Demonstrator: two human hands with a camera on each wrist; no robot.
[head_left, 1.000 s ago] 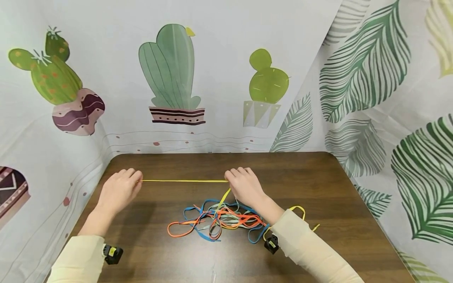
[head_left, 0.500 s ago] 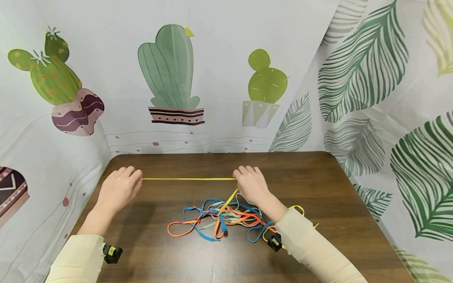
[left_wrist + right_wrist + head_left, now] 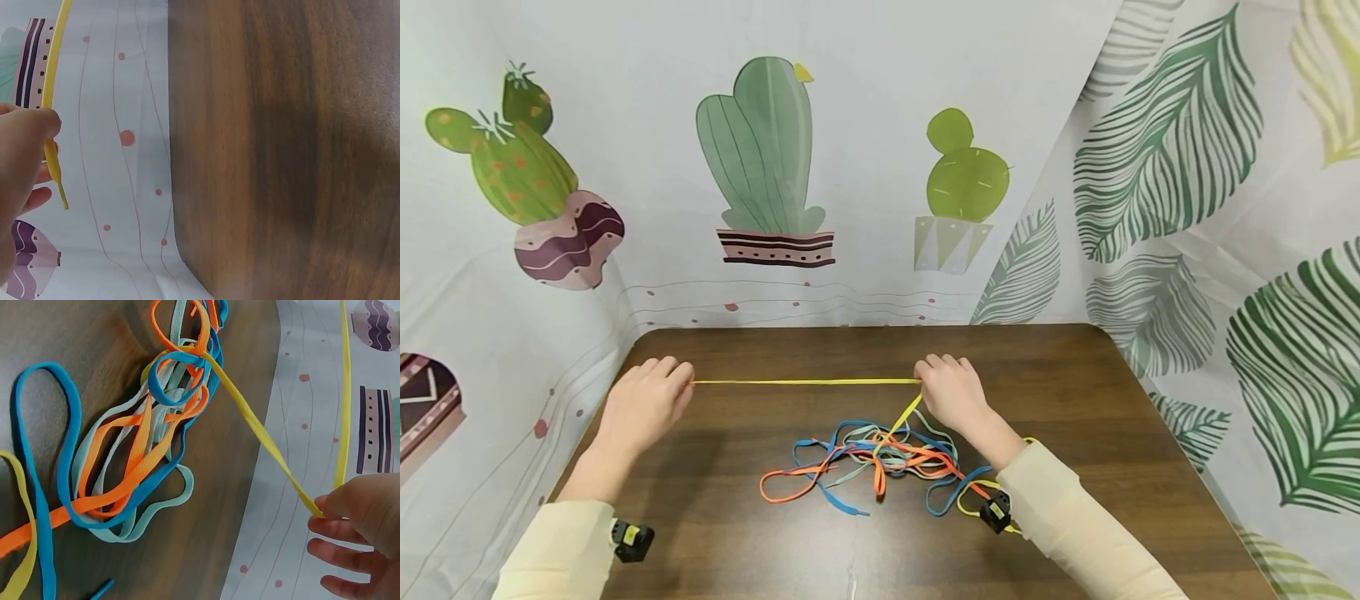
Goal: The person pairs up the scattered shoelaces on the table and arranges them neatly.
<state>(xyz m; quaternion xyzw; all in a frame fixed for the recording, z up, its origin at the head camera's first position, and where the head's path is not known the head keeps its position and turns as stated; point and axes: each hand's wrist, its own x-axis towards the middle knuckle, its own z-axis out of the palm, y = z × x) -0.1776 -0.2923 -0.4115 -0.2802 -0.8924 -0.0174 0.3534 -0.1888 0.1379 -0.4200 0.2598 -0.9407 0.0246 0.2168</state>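
Observation:
A yellow shoelace (image 3: 805, 382) runs taut between my two hands above the table. Near its tipped end my left hand (image 3: 649, 402) pinches it; in the left wrist view the aglet (image 3: 63, 195) pokes out below the thumb. My right hand (image 3: 953, 392) pinches the same lace further along, thumb against forefinger, the other fingers loosely bent. From there the lace slants down into a tangle of orange laces (image 3: 139, 465), blue laces (image 3: 65, 444) and pale green laces (image 3: 181, 497) on the table. Part of the pile's right side is hidden behind my right forearm.
The brown wooden table (image 3: 737, 542) has rounded far corners. Behind it hangs a white cloth (image 3: 865, 167) printed with cacti, and a leaf-printed cloth (image 3: 1157, 317) hangs on the right. Each wrist wears a small black camera (image 3: 634, 540).
My right hand has moved to the right, so the taut stretch of yellow lace is longer. The left hand stays nearly in place. Loops in the pile's middle have shifted.

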